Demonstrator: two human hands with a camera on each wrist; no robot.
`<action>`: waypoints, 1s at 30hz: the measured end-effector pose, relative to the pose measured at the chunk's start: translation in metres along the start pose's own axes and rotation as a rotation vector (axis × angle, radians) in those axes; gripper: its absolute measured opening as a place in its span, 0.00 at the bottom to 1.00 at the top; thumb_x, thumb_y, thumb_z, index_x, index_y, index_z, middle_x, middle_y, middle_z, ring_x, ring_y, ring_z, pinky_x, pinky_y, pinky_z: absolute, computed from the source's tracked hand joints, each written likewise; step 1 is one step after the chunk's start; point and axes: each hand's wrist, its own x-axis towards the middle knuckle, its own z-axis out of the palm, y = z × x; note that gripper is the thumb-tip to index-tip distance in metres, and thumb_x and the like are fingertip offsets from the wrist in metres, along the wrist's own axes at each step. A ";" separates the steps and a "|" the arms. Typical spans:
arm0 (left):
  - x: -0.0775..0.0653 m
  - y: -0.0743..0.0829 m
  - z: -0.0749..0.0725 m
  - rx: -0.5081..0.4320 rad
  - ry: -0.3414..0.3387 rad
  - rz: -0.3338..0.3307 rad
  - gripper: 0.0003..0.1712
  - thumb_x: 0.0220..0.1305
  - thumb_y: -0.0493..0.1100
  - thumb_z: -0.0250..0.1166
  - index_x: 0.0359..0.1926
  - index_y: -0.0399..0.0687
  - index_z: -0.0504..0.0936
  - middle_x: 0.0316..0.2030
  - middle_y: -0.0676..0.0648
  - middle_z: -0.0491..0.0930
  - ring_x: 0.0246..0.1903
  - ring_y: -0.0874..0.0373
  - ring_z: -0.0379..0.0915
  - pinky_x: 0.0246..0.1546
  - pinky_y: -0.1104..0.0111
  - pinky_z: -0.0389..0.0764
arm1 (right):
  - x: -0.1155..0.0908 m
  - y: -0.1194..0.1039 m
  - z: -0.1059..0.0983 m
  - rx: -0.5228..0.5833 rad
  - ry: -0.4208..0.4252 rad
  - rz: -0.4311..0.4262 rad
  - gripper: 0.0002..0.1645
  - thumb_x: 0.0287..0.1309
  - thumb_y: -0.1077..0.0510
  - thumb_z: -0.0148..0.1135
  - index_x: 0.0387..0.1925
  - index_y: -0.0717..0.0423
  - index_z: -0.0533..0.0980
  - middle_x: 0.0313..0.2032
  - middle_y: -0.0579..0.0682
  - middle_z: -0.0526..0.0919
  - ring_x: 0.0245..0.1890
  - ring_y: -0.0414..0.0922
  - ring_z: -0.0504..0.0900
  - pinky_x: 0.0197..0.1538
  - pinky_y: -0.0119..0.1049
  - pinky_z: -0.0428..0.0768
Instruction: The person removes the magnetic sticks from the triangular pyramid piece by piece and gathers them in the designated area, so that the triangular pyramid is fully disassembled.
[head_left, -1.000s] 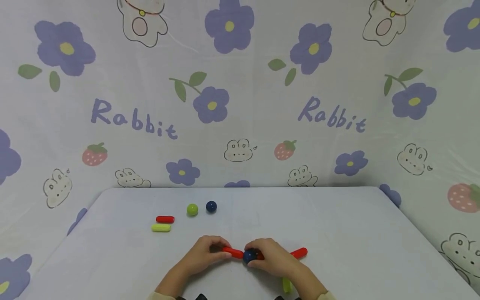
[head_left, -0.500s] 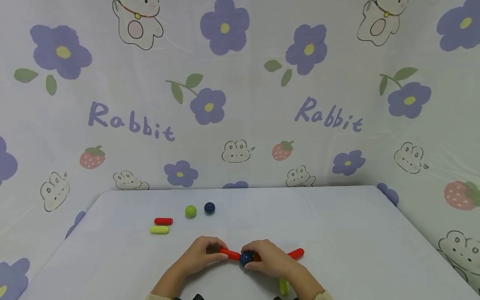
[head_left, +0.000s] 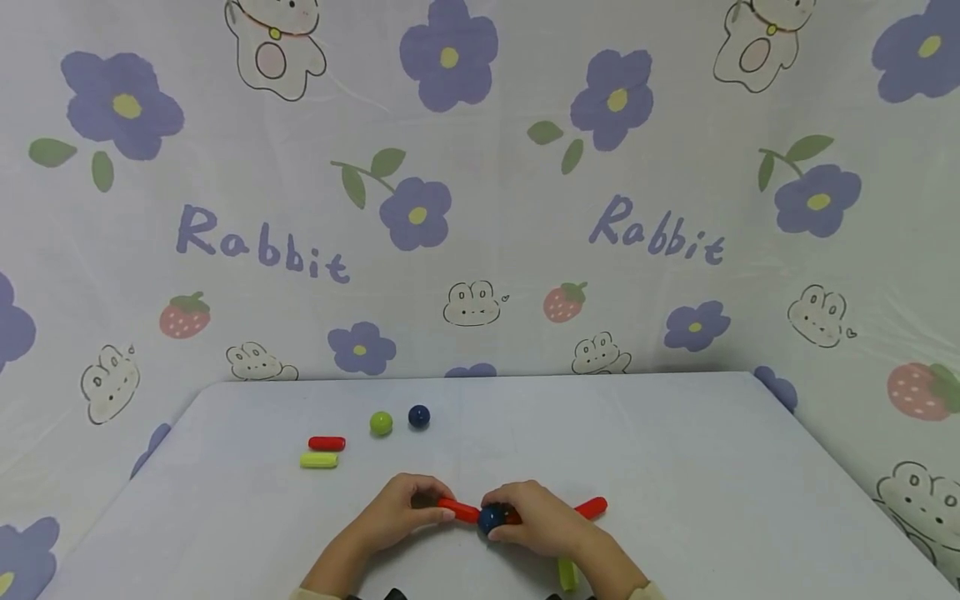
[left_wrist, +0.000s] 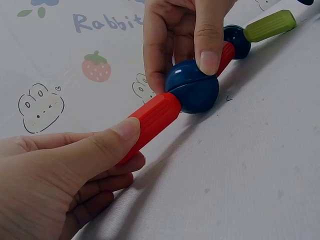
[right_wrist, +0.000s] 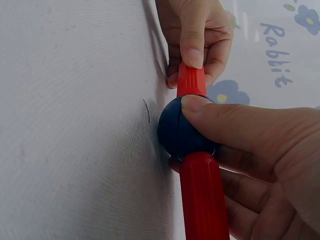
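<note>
My left hand (head_left: 405, 510) pinches a short red rod (left_wrist: 155, 120) between thumb and fingers. The rod's far end meets a dark blue ball (left_wrist: 195, 92) with a groove around it. My right hand (head_left: 536, 518) grips that ball, thumb on one side and fingers on the other. From the ball's opposite side runs a second red rod (right_wrist: 205, 195), partly covered by the right hand in the head view. Farther along, the left wrist view has another blue ball (left_wrist: 243, 45) with a green rod (left_wrist: 272, 25). Past the right hand, a red rod (head_left: 592, 507) and a yellow-green rod (head_left: 567, 573) stick out.
Toward the back left of the white table (head_left: 675, 450) lie a loose red rod (head_left: 327, 443) and a yellow-green rod (head_left: 319, 460). Beside them sit a green ball (head_left: 381, 423) and a dark blue ball (head_left: 419, 417). A patterned cloth (head_left: 525, 250) hangs behind the table.
The head view has shifted slightly, so everything sits a little differently in it. Both hands keep their hold on the rod and the ball, with no clear movement between them.
</note>
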 end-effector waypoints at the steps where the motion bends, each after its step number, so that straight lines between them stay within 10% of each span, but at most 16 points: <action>1: 0.000 0.000 0.000 0.001 0.000 0.001 0.13 0.55 0.51 0.67 0.39 0.51 0.83 0.34 0.53 0.82 0.36 0.60 0.72 0.41 0.76 0.72 | 0.000 0.000 0.000 -0.003 0.000 -0.001 0.23 0.54 0.54 0.66 0.50 0.59 0.77 0.47 0.50 0.82 0.45 0.42 0.77 0.55 0.44 0.77; 10: 0.000 -0.003 -0.004 0.006 -0.002 0.023 0.14 0.56 0.52 0.66 0.40 0.50 0.83 0.35 0.52 0.82 0.35 0.62 0.72 0.40 0.76 0.73 | -0.001 -0.002 -0.001 0.000 -0.003 -0.002 0.23 0.53 0.55 0.66 0.50 0.59 0.77 0.46 0.50 0.82 0.43 0.41 0.76 0.54 0.44 0.77; 17: -0.011 -0.024 -0.028 -0.007 0.170 -0.092 0.17 0.55 0.51 0.67 0.42 0.47 0.81 0.37 0.50 0.82 0.36 0.61 0.73 0.38 0.77 0.74 | -0.009 0.011 -0.013 -0.012 0.054 -0.002 0.22 0.50 0.58 0.68 0.48 0.63 0.77 0.46 0.54 0.82 0.44 0.47 0.77 0.52 0.48 0.77; 30: -0.031 -0.038 -0.059 -0.020 0.274 -0.175 0.18 0.51 0.48 0.71 0.43 0.48 0.82 0.39 0.50 0.82 0.39 0.59 0.73 0.40 0.73 0.75 | -0.010 0.012 -0.016 0.014 0.053 -0.004 0.21 0.52 0.60 0.66 0.48 0.65 0.77 0.46 0.56 0.81 0.43 0.46 0.76 0.51 0.48 0.78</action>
